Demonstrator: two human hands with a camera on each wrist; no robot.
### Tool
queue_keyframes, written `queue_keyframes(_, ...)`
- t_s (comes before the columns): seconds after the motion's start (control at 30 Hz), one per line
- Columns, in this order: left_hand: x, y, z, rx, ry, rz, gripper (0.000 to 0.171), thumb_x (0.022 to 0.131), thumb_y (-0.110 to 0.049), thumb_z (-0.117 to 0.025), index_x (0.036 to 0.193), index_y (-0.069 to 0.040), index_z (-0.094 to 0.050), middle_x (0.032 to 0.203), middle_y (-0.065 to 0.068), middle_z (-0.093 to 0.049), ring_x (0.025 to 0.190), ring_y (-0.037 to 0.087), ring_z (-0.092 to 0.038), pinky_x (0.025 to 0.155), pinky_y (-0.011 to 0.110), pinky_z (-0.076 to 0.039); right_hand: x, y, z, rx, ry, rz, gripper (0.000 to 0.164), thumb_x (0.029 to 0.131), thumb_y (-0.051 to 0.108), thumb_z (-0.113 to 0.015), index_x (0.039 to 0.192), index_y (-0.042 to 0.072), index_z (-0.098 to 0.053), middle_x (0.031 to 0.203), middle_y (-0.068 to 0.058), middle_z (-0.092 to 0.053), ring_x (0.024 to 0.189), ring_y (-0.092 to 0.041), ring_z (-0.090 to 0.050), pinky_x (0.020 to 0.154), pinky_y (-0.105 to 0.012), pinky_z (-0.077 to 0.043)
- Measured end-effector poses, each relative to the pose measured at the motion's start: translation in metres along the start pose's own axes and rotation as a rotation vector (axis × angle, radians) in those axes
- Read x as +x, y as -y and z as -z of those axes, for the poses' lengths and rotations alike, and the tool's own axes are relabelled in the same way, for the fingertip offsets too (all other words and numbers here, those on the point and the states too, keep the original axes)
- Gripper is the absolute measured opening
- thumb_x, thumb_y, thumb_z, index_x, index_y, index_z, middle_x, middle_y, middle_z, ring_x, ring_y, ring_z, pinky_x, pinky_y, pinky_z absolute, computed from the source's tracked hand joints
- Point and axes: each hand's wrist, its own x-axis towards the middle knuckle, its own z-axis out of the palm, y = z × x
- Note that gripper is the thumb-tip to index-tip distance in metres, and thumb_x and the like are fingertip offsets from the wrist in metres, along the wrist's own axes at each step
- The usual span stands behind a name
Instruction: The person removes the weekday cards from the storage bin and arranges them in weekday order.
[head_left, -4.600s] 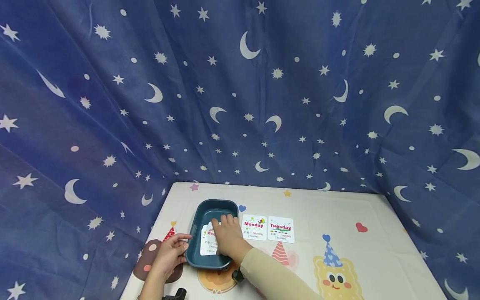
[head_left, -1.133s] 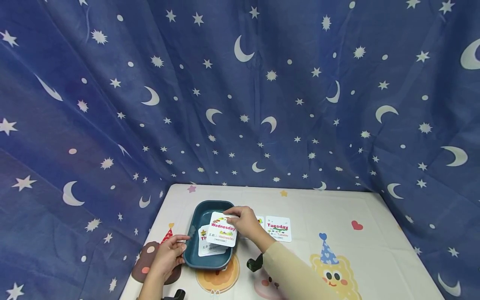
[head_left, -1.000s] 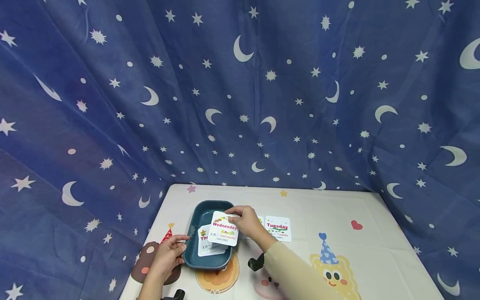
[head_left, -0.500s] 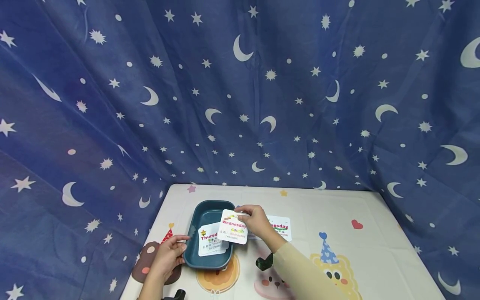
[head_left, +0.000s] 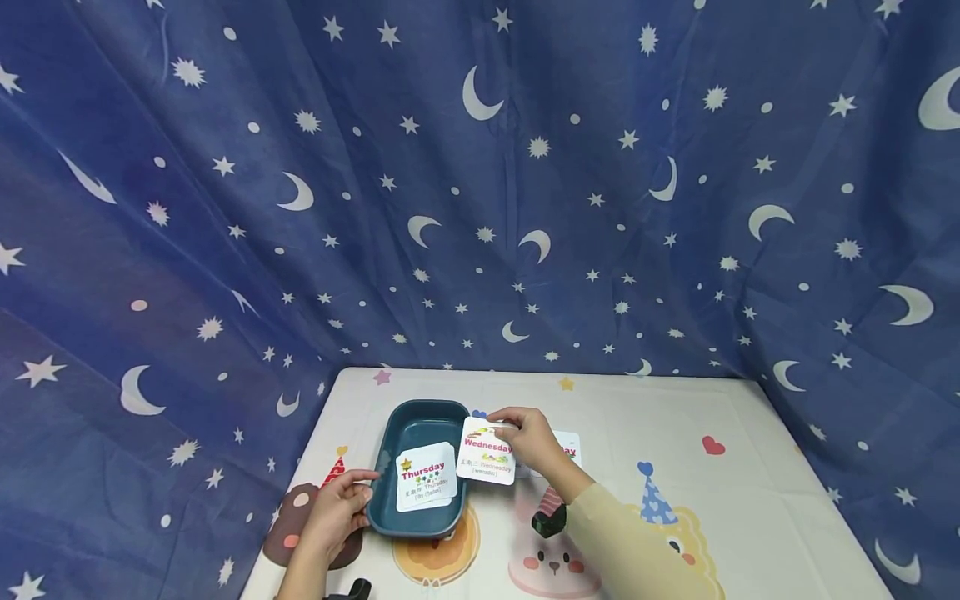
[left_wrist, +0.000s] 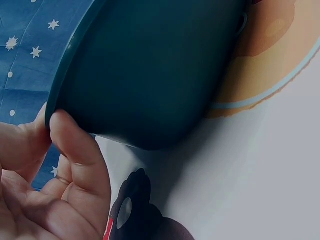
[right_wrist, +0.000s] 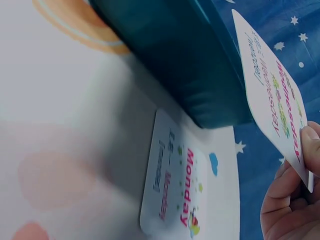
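Observation:
My left hand (head_left: pixel 337 515) pinches the left rim of a dark teal tray (head_left: pixel 412 435), thumb and finger on either side of the edge in the left wrist view. Between thumb and fingers, my right hand (head_left: pixel 534 442) holds a white Wednesday card (head_left: pixel 483 454), raised at the tray's right side. Inside the tray a Thursday card (head_left: pixel 423 477) lies on top of at least one other card. The right wrist view shows a Monday card (right_wrist: pixel 175 185) flat on the table under the held card. Beyond it, the Tuesday card (head_left: pixel 568 443) is partly hidden by my right hand.
A pale tablecloth (head_left: pixel 652 417) printed with cartoon figures, hearts and stars covers the table. Behind and to the left hangs a blue curtain (head_left: pixel 450 208) with moons and stars. The table's back edge meets the curtain.
My right hand has lifted the Wednesday card from the tray and carried it right, past the rim. The Thursday card is uncovered. My left hand has stayed on the rim.

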Motion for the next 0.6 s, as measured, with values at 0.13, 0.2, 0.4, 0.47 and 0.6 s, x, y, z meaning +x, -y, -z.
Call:
queue_keyframes(0.13,0.0,0.001,0.0,0.0,0.0,0.001,0.031,0.103,0.006,-0.059,0.134,0.005,-0.066,0.088,0.005,-0.062,0.064,0.014,-0.054,0.057,0.029,-0.054,-0.001,-0.005,0.009,-0.015,-0.009,0.001,0.027,0.096,0.002,-0.075,0.113,0.02,-0.084,0.122,-0.005,-0.08,0.108,-0.018,-0.069,0.092,-0.035,-0.058)
queue_keyframes(0.2,0.0,0.001,0.0,-0.001,0.0,0.002,0.031,0.103,0.006,-0.059,0.133,0.005,-0.066,0.088,0.006,-0.063,0.064,0.014,-0.054,0.057,0.029,-0.054,-0.002,-0.009,0.014,-0.029,-0.017,-0.003,0.027,0.096,0.002,-0.076,0.112,0.021,-0.084,0.122,-0.004,-0.079,0.109,-0.017,-0.069,0.091,-0.034,-0.059)
queue_keyframes(0.4,0.001,0.001,0.001,0.004,-0.001,0.0,0.031,0.103,0.006,-0.06,0.133,0.004,-0.067,0.088,0.005,-0.062,0.064,0.014,-0.054,0.057,0.029,-0.054,-0.004,-0.018,0.03,-0.044,-0.03,-0.023,0.026,0.097,0.001,-0.075,0.112,0.021,-0.084,0.122,-0.005,-0.079,0.106,-0.018,-0.069,0.088,-0.035,-0.059)
queue_keyframes(0.47,0.001,0.001,0.0,0.005,0.0,-0.002,0.031,0.103,0.006,-0.06,0.133,0.004,-0.067,0.088,0.005,-0.062,0.064,0.014,-0.053,0.057,0.029,-0.054,-0.004,-0.021,0.036,-0.059,-0.036,-0.031,0.026,0.097,0.002,-0.075,0.112,0.021,-0.084,0.125,-0.005,-0.079,0.11,-0.018,-0.07,0.091,-0.037,-0.059)
queue_keyframes(0.6,0.001,0.0,0.0,0.002,0.0,-0.002,0.031,0.103,0.006,-0.06,0.133,0.005,-0.067,0.088,0.005,-0.062,0.064,0.014,-0.054,0.057,0.029,-0.054,-0.005,-0.028,0.048,-0.086,-0.049,-0.046,0.027,0.097,0.002,-0.075,0.113,0.022,-0.084,0.128,-0.006,-0.078,0.119,-0.022,-0.07,0.097,-0.042,-0.059)
